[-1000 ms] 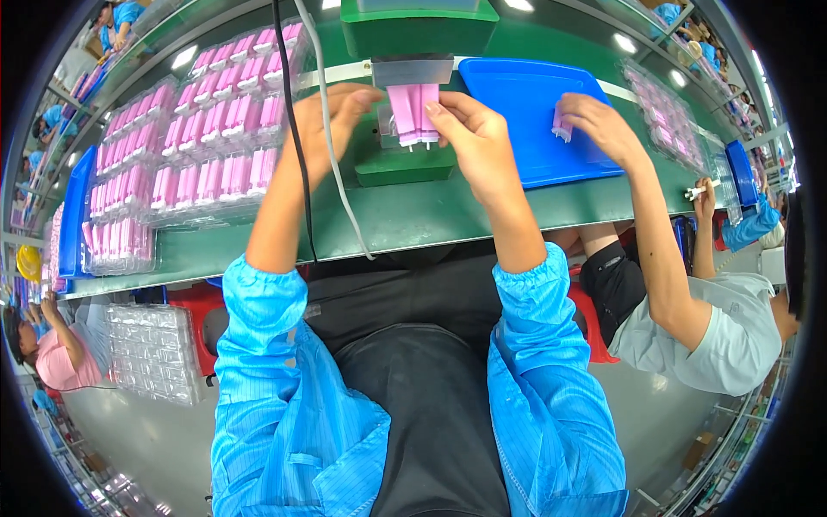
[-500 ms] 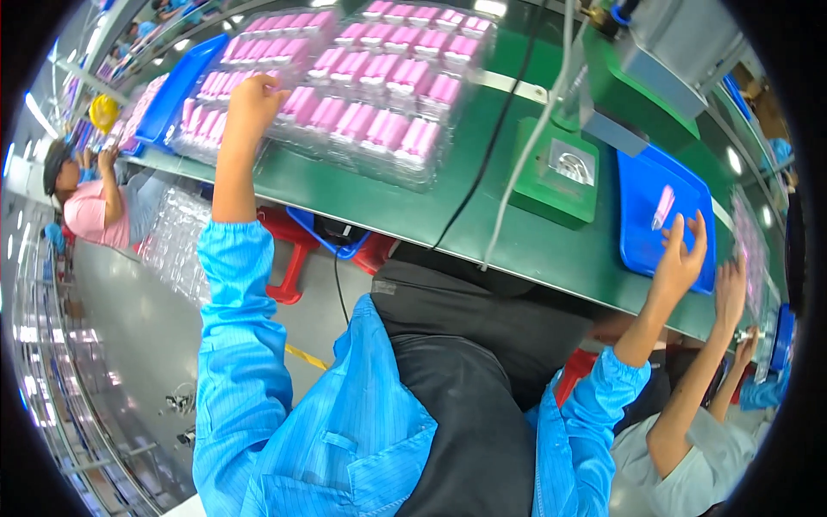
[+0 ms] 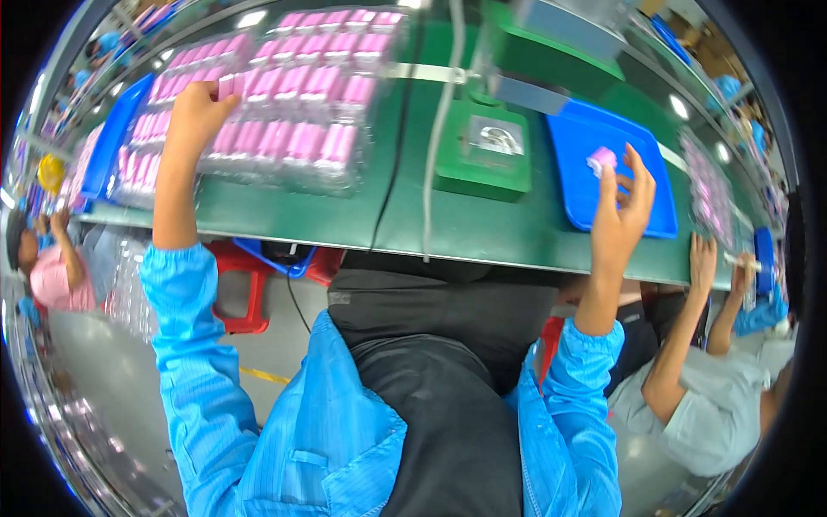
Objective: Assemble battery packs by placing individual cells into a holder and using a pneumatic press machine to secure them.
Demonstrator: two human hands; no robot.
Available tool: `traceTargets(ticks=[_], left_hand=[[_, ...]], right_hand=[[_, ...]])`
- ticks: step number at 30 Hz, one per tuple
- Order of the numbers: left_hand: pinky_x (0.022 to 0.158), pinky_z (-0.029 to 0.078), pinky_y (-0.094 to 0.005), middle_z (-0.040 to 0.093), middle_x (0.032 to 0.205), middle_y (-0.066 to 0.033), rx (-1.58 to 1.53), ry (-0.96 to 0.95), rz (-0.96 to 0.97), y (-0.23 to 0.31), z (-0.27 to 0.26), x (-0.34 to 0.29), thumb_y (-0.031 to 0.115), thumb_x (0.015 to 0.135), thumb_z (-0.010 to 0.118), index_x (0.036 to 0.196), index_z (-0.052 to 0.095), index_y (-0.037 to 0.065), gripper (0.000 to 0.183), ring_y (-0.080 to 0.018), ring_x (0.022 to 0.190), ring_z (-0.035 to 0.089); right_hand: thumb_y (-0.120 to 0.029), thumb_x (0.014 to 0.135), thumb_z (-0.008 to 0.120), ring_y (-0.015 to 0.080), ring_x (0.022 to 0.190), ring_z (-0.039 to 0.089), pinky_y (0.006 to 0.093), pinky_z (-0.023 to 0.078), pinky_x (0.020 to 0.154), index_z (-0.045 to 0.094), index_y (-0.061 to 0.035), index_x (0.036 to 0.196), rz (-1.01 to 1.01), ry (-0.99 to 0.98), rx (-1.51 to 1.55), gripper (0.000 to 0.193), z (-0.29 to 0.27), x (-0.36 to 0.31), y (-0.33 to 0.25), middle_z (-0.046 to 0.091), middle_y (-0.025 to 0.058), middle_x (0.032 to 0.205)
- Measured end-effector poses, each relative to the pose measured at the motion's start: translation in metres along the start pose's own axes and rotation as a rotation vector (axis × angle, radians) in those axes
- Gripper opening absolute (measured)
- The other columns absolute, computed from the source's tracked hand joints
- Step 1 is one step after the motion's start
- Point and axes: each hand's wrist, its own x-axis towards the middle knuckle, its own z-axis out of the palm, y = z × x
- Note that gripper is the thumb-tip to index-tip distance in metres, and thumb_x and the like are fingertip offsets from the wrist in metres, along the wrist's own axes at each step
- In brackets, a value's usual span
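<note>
My left hand (image 3: pixel 202 114) is closed in a pinch on a small pink-and-white block (image 3: pixel 230 86), above clear plastic trays (image 3: pixel 345 178) filled with rows of similar pink-and-white pieces. Its other fingers curl into the palm. On the right, my right hand (image 3: pixel 627 195) is open over a blue tray (image 3: pixel 573 200), thumb and fingers apart. Just beyond the thumb tip lies a single pink piece (image 3: pixel 601 160) with a whitish end, inside that tray. The thumb looks very near this piece; whether they touch I cannot tell.
A green fixture (image 3: pixel 482 164) with a metal plate stands between the trays, below a green-and-grey machine (image 3: pixel 551 52). A black cable (image 3: pixel 398 155) and a grey hose (image 3: pixel 438 146) cross the green bench. Co-workers' hands (image 3: pixel 703 258) are at the right; another person (image 3: pixel 65 267) sits left.
The view has shifted, so the bench appears further left. My right hand has come closer to the piece in the blue tray. A pink block now shows clearly in my left fingers.
</note>
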Motion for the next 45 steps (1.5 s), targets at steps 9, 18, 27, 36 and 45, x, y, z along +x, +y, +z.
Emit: traceTargets(ticks=[9,18,27,36,45], left_hand=[[0.072,0.052,-0.0267,0.074,0.085,-0.0099,-0.926,-0.337,0.355,0.241,0.063,-0.052,0.028,0.083,0.08,0.101,0.074,-0.001,0.035,-0.0108,0.082,0.066],[0.066,0.053,-0.0298,0.071,0.083,-0.0113,-0.902,-0.306,0.473,0.272,0.092,-0.054,0.025,0.081,0.081,0.105,0.073,0.0,0.036,-0.0156,0.071,0.065],[0.064,0.048,-0.0364,0.065,0.082,-0.0152,-0.754,-0.252,0.569,0.278,0.092,-0.056,0.03,0.079,0.08,0.101,0.073,0.002,0.036,-0.0259,0.067,0.061],[0.087,0.052,-0.0372,0.071,0.111,-0.0116,-0.837,0.001,0.674,0.266,0.122,-0.064,0.027,0.082,0.079,0.106,0.076,0.008,0.031,-0.0283,0.101,0.06],[0.093,0.05,-0.0385,0.073,0.108,-0.0131,-0.969,-0.079,0.569,0.267,0.117,-0.071,0.024,0.089,0.072,0.107,0.075,0.006,0.025,-0.0297,0.106,0.066]], right_hand=[[-0.011,0.088,0.071,0.015,0.083,0.062,0.0269,0.049,0.072,0.068,-0.0025,0.116,-0.011,-0.244,0.198,0.029,0.029,-0.009,-0.014,0.067,0.0082,0.097],[-0.013,0.088,0.07,0.0229,0.086,0.067,0.0321,0.052,0.075,0.071,-0.0001,0.111,-0.091,-0.409,0.36,0.027,0.068,0.017,-0.014,0.071,0.0123,0.101],[-0.01,0.087,0.071,0.0237,0.091,0.066,0.033,0.051,0.084,0.071,0.0035,0.102,-0.15,-0.433,0.324,0.02,0.066,0.015,-0.002,0.071,0.0128,0.098],[-0.01,0.085,0.071,0.0316,0.093,0.064,0.0385,0.051,0.082,0.071,0.0012,0.101,-0.254,-0.375,0.306,0.02,0.075,0.012,-0.004,0.07,0.0141,0.097],[-0.01,0.084,0.072,0.0307,0.093,0.063,0.0387,0.051,0.082,0.072,0.0009,0.101,-0.243,-0.338,0.327,0.019,0.083,0.007,0.001,0.07,0.0131,0.098]])
